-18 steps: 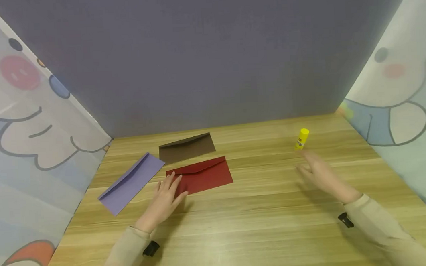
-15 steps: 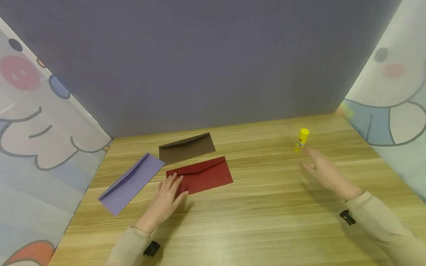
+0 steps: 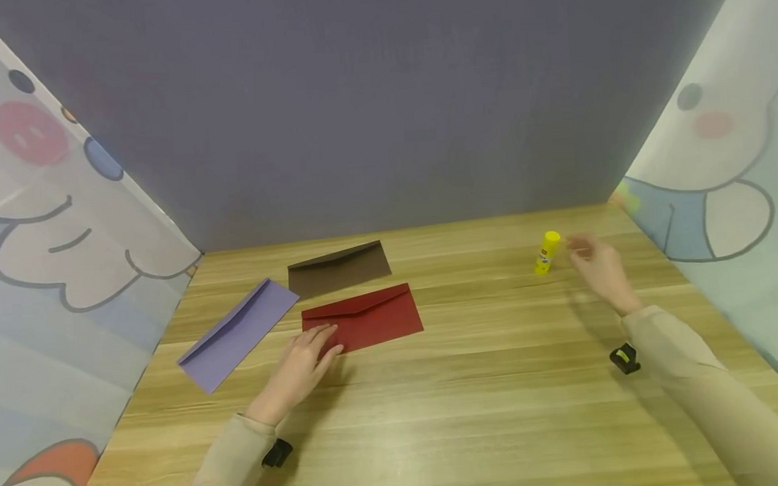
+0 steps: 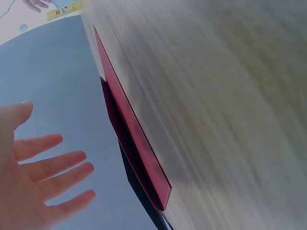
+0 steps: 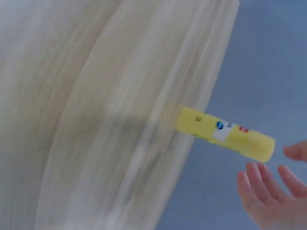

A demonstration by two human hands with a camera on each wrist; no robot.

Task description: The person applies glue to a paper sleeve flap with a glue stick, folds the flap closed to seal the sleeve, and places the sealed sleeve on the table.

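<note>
A yellow glue stick [image 3: 546, 252] stands upright toward the back right of the table. Just to its right is my right hand [image 3: 598, 267], fingers loosely bent and holding nothing. In the right wrist view, that hand's fingers [image 5: 259, 189] and thumb are spread apart near the cap end of the glue stick [image 5: 225, 133]. My left hand [image 3: 298, 372] hovers with spread fingers over the near left part of a red envelope [image 3: 380, 320]. From the left wrist, a gap shows between the relaxed fingers [image 4: 57, 165] and the red envelope [image 4: 132, 122].
Behind the red envelope lies a dark brown envelope [image 3: 340, 271]. A purple envelope [image 3: 238, 335] lies slanted at the left. The wooden table [image 3: 452, 430] ends at a grey back panel [image 3: 382, 111], with cartoon-printed sheets [image 3: 709, 182] on both sides.
My right hand has moved from in front of the glue stick, farther back to its right side. My left hand stays over the red envelope, its fingers slightly lower in view.
</note>
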